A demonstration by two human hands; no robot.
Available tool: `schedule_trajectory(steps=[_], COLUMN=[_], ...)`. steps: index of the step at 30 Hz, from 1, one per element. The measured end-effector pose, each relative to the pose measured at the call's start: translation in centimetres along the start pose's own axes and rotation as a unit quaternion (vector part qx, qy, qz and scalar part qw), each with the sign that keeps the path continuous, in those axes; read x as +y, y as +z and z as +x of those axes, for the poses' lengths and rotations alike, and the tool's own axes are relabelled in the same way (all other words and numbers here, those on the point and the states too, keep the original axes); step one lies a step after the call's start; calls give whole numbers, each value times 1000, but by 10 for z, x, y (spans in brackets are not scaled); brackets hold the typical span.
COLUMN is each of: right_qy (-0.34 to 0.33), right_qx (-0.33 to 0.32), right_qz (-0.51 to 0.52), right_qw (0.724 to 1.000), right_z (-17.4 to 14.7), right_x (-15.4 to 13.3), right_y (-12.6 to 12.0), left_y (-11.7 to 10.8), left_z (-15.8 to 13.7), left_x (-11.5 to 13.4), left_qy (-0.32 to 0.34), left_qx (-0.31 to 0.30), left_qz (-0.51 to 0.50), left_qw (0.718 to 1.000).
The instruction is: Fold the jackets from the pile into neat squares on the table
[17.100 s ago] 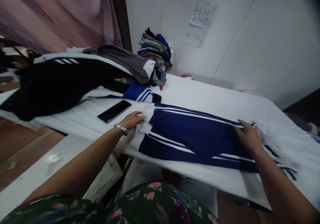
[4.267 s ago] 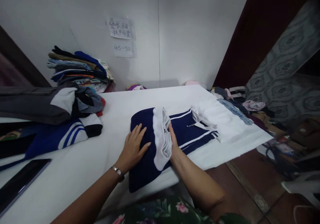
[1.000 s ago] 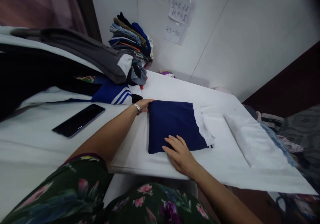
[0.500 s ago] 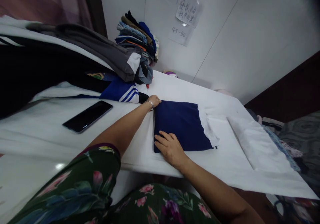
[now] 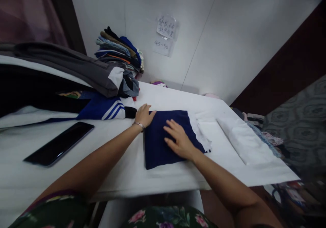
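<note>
A folded navy blue garment (image 5: 159, 143) lies flat on the white-covered table (image 5: 119, 177), a white part of it showing along its right edge. My left hand (image 5: 144, 115), with a bracelet at the wrist, rests at the garment's far left corner, fingers stretched out. Flat on the middle of the cloth is my right hand (image 5: 179, 140), its fingers spread. Neither hand grips the fabric.
A black phone (image 5: 59, 143) lies at the left. Behind it are heaped clothes (image 5: 84, 75) and a folded stack (image 5: 119, 50) by the wall. A folded white cloth (image 5: 244, 143) is at the right. Paper notes (image 5: 165, 34) hang on the wall.
My right hand has slid from the garment's near left corner to its middle. My left hand's fingers have spread at the far corner. The whole view has shifted.
</note>
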State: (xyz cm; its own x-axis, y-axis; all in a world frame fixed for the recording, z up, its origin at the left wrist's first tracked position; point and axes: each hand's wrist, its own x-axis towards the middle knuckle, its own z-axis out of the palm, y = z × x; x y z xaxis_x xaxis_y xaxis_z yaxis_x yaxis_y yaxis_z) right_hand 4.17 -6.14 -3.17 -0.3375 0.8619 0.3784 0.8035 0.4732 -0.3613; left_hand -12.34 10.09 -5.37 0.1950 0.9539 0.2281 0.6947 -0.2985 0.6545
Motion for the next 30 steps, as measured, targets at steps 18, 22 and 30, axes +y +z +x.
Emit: schedule_trajectory(steps=[18,22,30], right_qy=[350,312,327], right_qx=[-105,-78,-110], right_qz=[-119,-137,-35], right_qw=[923,937,938], right_z=[16,40,53], right_x=[144,146,180], right_y=[-18,-21,-7], left_y=[27,27,26], left_z=[-29,-30,-30], left_x=[13,14,14], left_qy=[104,98,96], left_qx=[-188,-187,-194], left_qz=[165,160,172], left_qw=[962,964,961])
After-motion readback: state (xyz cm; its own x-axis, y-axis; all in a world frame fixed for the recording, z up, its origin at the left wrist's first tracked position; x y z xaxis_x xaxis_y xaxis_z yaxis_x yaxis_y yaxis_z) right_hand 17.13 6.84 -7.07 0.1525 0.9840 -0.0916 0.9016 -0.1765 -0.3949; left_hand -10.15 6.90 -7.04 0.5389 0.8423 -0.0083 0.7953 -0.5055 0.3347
